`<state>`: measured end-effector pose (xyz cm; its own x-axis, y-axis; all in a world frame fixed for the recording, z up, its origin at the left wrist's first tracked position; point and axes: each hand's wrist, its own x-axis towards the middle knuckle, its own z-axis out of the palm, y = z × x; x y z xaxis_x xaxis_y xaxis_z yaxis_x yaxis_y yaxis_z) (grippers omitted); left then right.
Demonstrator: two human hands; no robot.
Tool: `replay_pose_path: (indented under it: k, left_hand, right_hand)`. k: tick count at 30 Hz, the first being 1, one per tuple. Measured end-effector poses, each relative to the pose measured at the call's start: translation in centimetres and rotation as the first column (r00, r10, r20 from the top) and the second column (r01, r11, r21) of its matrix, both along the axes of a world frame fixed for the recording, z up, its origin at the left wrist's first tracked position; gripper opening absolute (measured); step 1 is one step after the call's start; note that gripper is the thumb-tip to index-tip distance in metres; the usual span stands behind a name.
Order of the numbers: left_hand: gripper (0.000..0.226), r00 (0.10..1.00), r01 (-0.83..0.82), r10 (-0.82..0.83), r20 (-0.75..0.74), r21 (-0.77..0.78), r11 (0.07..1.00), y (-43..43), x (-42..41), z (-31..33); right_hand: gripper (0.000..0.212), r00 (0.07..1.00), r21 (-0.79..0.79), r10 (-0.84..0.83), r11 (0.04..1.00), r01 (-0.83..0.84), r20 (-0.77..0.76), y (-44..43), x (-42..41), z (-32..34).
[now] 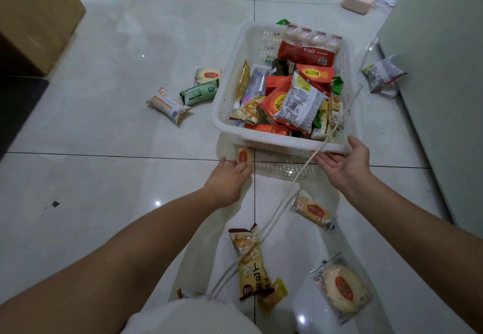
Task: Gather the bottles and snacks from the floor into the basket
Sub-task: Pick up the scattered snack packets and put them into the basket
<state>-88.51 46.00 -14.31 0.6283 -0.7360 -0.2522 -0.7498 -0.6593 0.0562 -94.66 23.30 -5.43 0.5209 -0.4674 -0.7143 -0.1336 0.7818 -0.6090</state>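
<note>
My left grip (230, 174) is clamped on a snack (243, 154) at the basket's (282, 145) near wall; my right grip (342, 161), fingers apart, cups its near rim.

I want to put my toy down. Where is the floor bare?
Bare tiles lie left of the left hand, between the cardboard box and white basket. It is crowded near the long yellow snack packet.

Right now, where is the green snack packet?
In the head view, the green snack packet lies on the floor just left of the white basket, between a round cake packet and an orange-and-white packet.
</note>
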Motion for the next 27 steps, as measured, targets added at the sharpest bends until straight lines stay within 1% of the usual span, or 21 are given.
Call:
replay_pose_path:
  k: [3, 5, 7, 8, 10, 11, 12, 13, 14, 15, 16, 17, 18, 19, 20, 21, 22, 23, 24, 25, 27]
  left_hand:
    - [0.048, 1.0, -0.02, 0.02, -0.004, 0.044, 0.999, 1.2, -0.3, 0.0]
    - [0.048, 0.998, -0.06, 0.061, -0.02, 0.042, 0.997, 1.7, -0.5, -0.1]
    - [0.041, 0.992, -0.124, 0.125, -0.034, 0.035, 0.992, 1.9, -0.5, -0.2]
    - [0.039, 0.985, -0.166, 0.167, -0.038, 0.027, 0.986, 1.9, -0.5, -0.3]
    - [0.041, 0.968, -0.247, 0.247, -0.041, 0.009, 0.969, 2.0, -0.6, -0.5]
    - [0.042, 0.961, -0.272, 0.272, -0.046, 0.007, 0.962, 2.0, -0.7, -0.7]
    - [0.043, 0.958, -0.283, 0.283, -0.049, 0.009, 0.959, 2.0, -0.8, -0.9]
    - [0.044, 0.957, -0.287, 0.288, -0.046, 0.014, 0.958, 2.1, -1.0, -1.2]
    - [0.045, 0.955, -0.294, 0.295, -0.044, 0.016, 0.956, 2.1, -1.2, -1.4]
    - [0.046, 0.949, -0.31, 0.311, -0.054, 0.015, 0.95, 2.1, -1.3, -1.4]
    - [0.047, 0.94, -0.334, 0.334, -0.074, 0.015, 0.943, 2.1, -1.5, -1.4]
    - [0.047, 0.928, -0.359, 0.359, -0.096, 0.025, 0.933, 2.1, -1.6, -1.3]
    - [0.045, 0.919, -0.374, 0.377, -0.113, 0.047, 0.926, 2.1, -1.6, -1.2]
    - [0.043, 0.915, -0.378, 0.385, -0.12, 0.075, 0.923, 2.2, -1.6, -1.0]
    - [0.04, 0.916, -0.373, 0.383, -0.123, 0.097, 0.923, 2.3, -1.5, -1.0]
    - [0.038, 0.913, -0.376, 0.386, -0.13, 0.097, 0.922, 2.5, -1.4, -0.8]
    - [0.037, 0.906, -0.392, 0.398, -0.148, 0.064, 0.918, 2.7, -1.4, -0.5]
    - [0.039, 0.893, -0.42, 0.415, -0.173, 0.008, 0.907, 2.8, -1.2, 0.0]
    - [0.041, 0.882, -0.449, 0.432, -0.188, -0.063, 0.891, 2.9, -1.0, 0.7]
    - [0.043, 0.878, -0.468, 0.443, -0.182, -0.131, 0.874, 3.0, -0.7, 1.5]
    - [0.045, 0.903, -0.428, 0.421, -0.081, -0.226, 0.875, 3.2, 0.3, 3.3]
  right_hand:
    - [0.062, 0.999, 0.013, 0.036, 0.999, -0.036, 0.03, -1.2, -1.0, -1.0]
    - [0.066, 0.992, 0.02, 0.081, 0.996, -0.083, 0.092, -1.7, -1.9, -1.9]
    - [0.066, 0.984, -0.034, 0.143, 0.99, -0.14, 0.111, -2.0, -3.1, -2.8]
    - [0.066, 0.981, -0.093, 0.183, 0.98, -0.177, 0.059, -2.1, -3.8, -3.3]
    - [0.05, 0.944, -0.269, 0.267, 0.911, -0.313, -0.195, -1.6, -5.6, -4.8]
    - [0.036, 0.887, -0.364, 0.303, 0.828, -0.426, -0.348, -1.4, -6.6, -5.8]
    - [0.026, 0.818, -0.439, 0.338, 0.714, -0.545, -0.466, -1.3, -7.5, -6.8]
    - [0.024, 0.743, -0.498, 0.378, 0.566, -0.657, -0.552, -1.1, -8.3, -7.8]
    - [0.032, 0.654, -0.535, 0.419, 0.376, -0.756, -0.63, -1.0, -9.0, -8.7]
    - [0.043, 0.542, -0.534, 0.424, 0.148, -0.832, -0.726, -0.9, -9.5, -9.3]
    - [0.051, 0.433, -0.493, 0.375, -0.078, -0.867, -0.82, -0.7, -9.9, -9.8]
    - [0.055, 0.353, -0.43, 0.305, -0.241, -0.87, -0.885, -0.4, -10.2, -10.0]
    - [0.055, 0.312, -0.384, 0.249, -0.335, -0.86, -0.917, -0.1, -10.4, -10.2]
    - [0.051, 0.296, -0.361, 0.221, -0.372, -0.855, -0.929, 0.2, -10.6, -10.3]
    - [0.046, 0.305, -0.367, 0.217, -0.373, -0.852, -0.927, 0.4, -10.7, -10.4]
    - [0.04, 0.342, -0.404, 0.233, -0.314, -0.859, -0.91, 0.4, -10.7, -10.3]
    - [0.035, 0.398, -0.453, 0.253, -0.216, -0.865, -0.882, 0.2, -10.7, -10.0]
    - [0.031, 0.438, -0.478, 0.261, -0.112, -0.871, -0.86, -0.2, -10.6, -9.5]
    - [0.031, 0.469, -0.492, 0.243, -0.041, -0.869, -0.849, -0.7, -10.5, -9.0]
    - [0.031, 0.494, -0.505, 0.187, -0.015, -0.863, -0.849, -1.3, -10.5, -8.4]
    - [0.037, 0.55, -0.551, 0.027, -0.004, -0.835, -0.834, -2.6, -10.5, -7.0]
